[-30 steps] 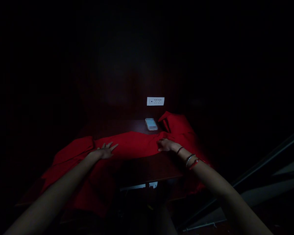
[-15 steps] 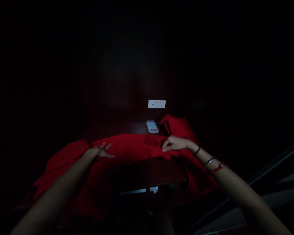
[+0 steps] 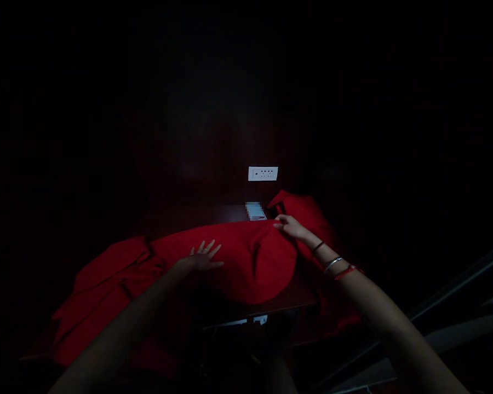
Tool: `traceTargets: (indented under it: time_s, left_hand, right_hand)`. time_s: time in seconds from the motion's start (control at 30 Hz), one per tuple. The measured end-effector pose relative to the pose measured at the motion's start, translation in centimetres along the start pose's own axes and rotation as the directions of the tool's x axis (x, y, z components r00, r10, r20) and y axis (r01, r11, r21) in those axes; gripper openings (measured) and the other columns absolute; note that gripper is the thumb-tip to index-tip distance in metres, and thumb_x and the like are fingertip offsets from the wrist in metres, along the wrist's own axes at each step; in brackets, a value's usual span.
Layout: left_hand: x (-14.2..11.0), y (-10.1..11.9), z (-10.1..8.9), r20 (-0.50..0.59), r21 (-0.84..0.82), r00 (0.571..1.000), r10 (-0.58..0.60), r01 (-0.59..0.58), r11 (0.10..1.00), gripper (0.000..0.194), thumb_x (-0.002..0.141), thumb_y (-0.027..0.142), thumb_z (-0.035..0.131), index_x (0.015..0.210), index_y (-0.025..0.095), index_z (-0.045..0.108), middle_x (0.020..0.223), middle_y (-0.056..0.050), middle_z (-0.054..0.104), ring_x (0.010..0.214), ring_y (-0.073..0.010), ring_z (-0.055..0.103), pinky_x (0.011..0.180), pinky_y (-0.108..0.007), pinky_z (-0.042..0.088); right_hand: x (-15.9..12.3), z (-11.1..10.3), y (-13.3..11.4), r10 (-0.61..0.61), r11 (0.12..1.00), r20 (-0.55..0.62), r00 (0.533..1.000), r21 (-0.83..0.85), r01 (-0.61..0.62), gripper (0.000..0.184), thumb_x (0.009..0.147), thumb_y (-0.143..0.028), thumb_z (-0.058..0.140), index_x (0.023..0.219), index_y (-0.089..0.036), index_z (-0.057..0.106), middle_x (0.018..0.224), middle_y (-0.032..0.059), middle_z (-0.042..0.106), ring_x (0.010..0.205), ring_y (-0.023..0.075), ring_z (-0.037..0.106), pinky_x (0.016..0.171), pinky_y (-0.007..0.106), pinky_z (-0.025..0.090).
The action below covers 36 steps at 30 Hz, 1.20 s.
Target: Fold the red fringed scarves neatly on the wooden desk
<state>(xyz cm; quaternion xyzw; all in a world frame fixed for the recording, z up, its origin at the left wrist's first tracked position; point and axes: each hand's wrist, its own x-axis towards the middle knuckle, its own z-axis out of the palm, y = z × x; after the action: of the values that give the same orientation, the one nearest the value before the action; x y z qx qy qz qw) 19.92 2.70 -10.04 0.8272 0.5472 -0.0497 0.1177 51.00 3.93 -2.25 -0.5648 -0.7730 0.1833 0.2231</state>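
Note:
A length of red cloth lies over the dark table, its near edge curving toward me. My left hand rests on it near the middle, palm down and fingers spread. At the cloth's far right edge, my right hand pinches the fabric between thumb and fingers. More red cloth is bunched and folded on the left. Another heap of red cloth lies at the right and hangs over the table's side.
Behind the cloth lies a pale, pixelated flat object. A white socket panel is on the dark wall. The wooden table's front edge shows below the cloth. Pale metal bars slant at the lower right. Most surroundings are too dark to make out.
My left hand has slid right across the cloth. My right hand has moved away from me with the edge, and the middle of the cloth now spreads wider toward me.

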Motion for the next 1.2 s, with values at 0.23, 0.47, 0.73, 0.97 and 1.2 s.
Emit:
traceTargets:
  time_s: [0.23,0.47,0.73,0.97,1.2]
  left_hand:
    - [-0.6,-3.4,0.4,0.099,-0.031,0.995,0.025,-0.022,0.999,0.08,0.07,0.065,0.025,0.132,0.021,0.002,0.138,-0.005,-0.004,0.124,-0.0303,-0.004,0.097,-0.052,0.004]
    - [-1.1,-4.5,0.3,0.075,-0.071,0.997,0.005,0.001,0.997,0.084,0.067,0.068,0.031,0.132,0.021,0.004,0.138,-0.005,-0.002,0.123,-0.0307,-0.004,0.097,-0.051,0.003]
    - [-1.8,-5.0,0.4,0.06,-0.036,0.998,-0.021,0.024,0.999,0.085,0.067,0.066,0.035,0.132,0.018,0.008,0.137,-0.011,0.001,0.123,-0.0328,-0.001,0.094,-0.053,0.009]
    - [-1.3,-2.3,-2.5,0.141,0.112,0.987,-0.084,0.068,0.991,0.07,0.068,0.055,0.043,0.127,0.019,0.029,0.133,-0.015,0.026,0.117,-0.0335,0.029,0.088,-0.048,0.029]
    - [1.1,2.2,-3.9,-0.267,0.261,0.955,0.128,-0.056,0.964,0.038,0.08,0.035,0.032,0.111,0.021,0.049,0.117,-0.012,0.046,0.106,-0.0248,0.043,0.085,-0.039,0.034]
  right_hand:
    - [1.2,-9.4,-0.4,-0.152,0.984,-0.001,0.988,0.092,0.151,0.024,0.058,-0.032,0.058,0.075,-0.014,0.061,0.072,0.0016,0.06,0.068,0.0133,0.052,0.064,0.023,0.039]
    - [1.6,-12.3,-1.9,-0.141,0.874,0.049,0.989,-0.464,0.148,0.023,0.068,-0.036,0.053,0.065,-0.015,0.062,0.066,0.0048,0.06,0.065,0.0148,0.052,0.06,0.023,0.035]
    - [-0.8,-14.6,-2.3,-0.098,0.995,0.305,0.947,0.03,0.094,0.038,0.063,-0.046,0.055,0.078,-0.011,0.061,0.071,0.0045,0.061,0.064,0.0125,0.052,0.06,0.024,0.04]
    - [2.0,-13.6,-1.2,-0.015,0.846,0.039,0.999,-0.532,0.033,0.021,0.07,-0.018,0.053,0.088,-0.012,0.062,0.085,0.007,0.061,0.077,0.0166,0.054,0.068,0.025,0.039]
    - [3.7,-2.6,-0.6,-0.122,0.702,-0.027,0.992,-0.709,0.067,0.029,0.078,-0.017,0.04,0.103,-0.015,0.054,0.11,0.0156,0.047,0.097,0.0236,0.046,0.075,0.031,0.038]
